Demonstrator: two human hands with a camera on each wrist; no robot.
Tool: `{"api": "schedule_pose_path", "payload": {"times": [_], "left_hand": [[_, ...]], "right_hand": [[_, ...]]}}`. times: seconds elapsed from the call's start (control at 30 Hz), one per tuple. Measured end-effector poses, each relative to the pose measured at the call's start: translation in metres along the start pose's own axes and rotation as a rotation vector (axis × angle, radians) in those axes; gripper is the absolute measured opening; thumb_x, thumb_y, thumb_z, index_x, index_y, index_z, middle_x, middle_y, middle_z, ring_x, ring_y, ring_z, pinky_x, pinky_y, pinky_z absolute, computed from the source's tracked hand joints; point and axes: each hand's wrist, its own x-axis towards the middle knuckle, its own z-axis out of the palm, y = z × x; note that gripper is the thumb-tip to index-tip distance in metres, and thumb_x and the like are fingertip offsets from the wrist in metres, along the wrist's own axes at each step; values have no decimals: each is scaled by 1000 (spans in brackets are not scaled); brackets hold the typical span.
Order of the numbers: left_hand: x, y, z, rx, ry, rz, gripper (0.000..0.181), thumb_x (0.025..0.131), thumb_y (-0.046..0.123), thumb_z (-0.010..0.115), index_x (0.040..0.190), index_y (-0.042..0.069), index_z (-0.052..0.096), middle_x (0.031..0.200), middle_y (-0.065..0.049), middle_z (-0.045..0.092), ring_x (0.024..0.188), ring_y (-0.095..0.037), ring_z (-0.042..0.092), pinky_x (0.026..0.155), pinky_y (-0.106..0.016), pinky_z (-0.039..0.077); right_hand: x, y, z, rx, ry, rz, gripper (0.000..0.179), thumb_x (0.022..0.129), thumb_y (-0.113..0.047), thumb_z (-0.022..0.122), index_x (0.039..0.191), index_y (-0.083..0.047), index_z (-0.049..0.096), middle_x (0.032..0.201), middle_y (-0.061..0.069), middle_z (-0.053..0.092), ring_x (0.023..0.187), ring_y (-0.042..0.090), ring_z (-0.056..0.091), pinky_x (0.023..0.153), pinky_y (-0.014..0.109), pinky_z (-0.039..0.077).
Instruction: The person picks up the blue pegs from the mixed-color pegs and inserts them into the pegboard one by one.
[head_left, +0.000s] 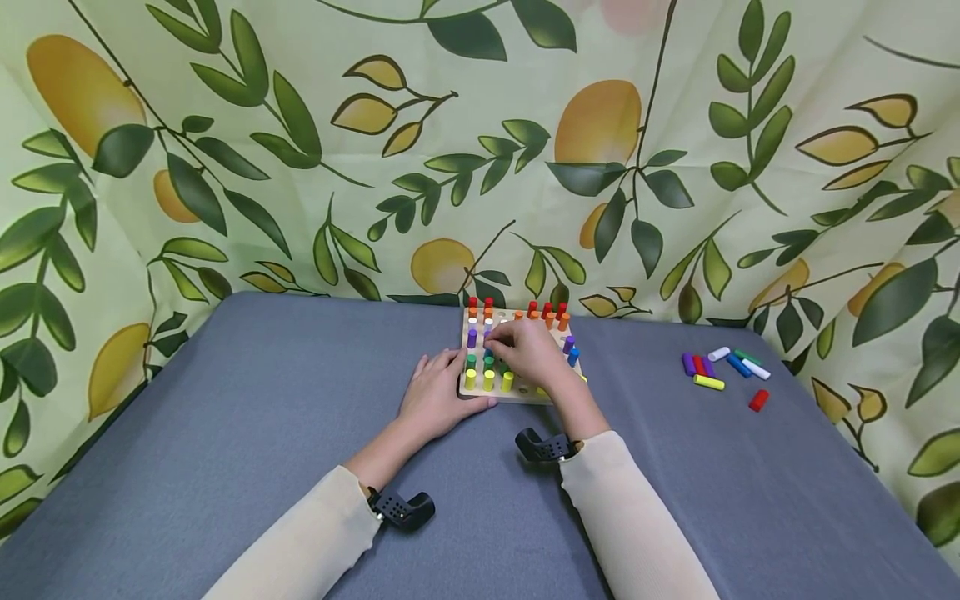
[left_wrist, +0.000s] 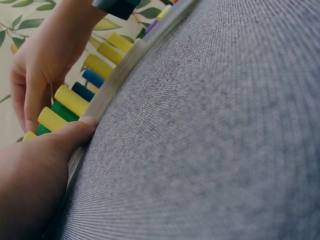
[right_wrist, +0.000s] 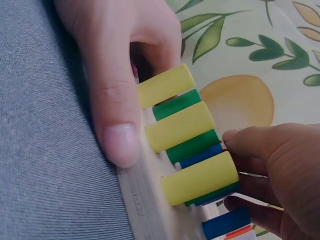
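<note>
A wooden pegboard [head_left: 513, 398] carries rows of coloured pegs: red and orange at the back, then white, purple, blue and green, with yellow pegs [head_left: 488, 381] in front. My left hand [head_left: 435, 396] grips its near left corner, the thumb along the front edge and the fingers by the left side. Over the board, my right hand [head_left: 534, 354] reaches in from the right. Its thumb and fingertips pinch a purple peg [head_left: 487, 335] in the second column, which they largely cover. In the right wrist view, yellow pegs [right_wrist: 200, 178] and green pegs partly hide those fingertips.
Loose pegs lie on the grey cloth to the right, among them a yellow peg [head_left: 708, 382], a white peg [head_left: 756, 369] and, apart from the others, a red peg [head_left: 759, 400]. A leaf-patterned curtain [head_left: 480, 192] hangs close behind the board.
</note>
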Motion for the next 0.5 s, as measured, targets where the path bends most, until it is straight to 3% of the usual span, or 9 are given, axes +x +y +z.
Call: {"api": "schedule_pose_path", "payload": {"times": [0.23,0.5], "left_hand": [[1,1,1,5,-5,-3,96,81,63,74,153,7,45,152,-12,52,145,-28,46,128,-54,19],[0,0,0,1,-12,-5,98,81,66,73,153,6,44,156,-13,47,148,-31,41,129,-53,19]], "right_hand": [[-9,-1,-15,25,85,26,18,97,-22,69,106,-10,79,100,6,78,86,19,69,82,38,60],[-24,21,-41,78,206,65,21,98,-24,68,107,-8,78,100,9,78,87,22,70,75,37,59]]}}
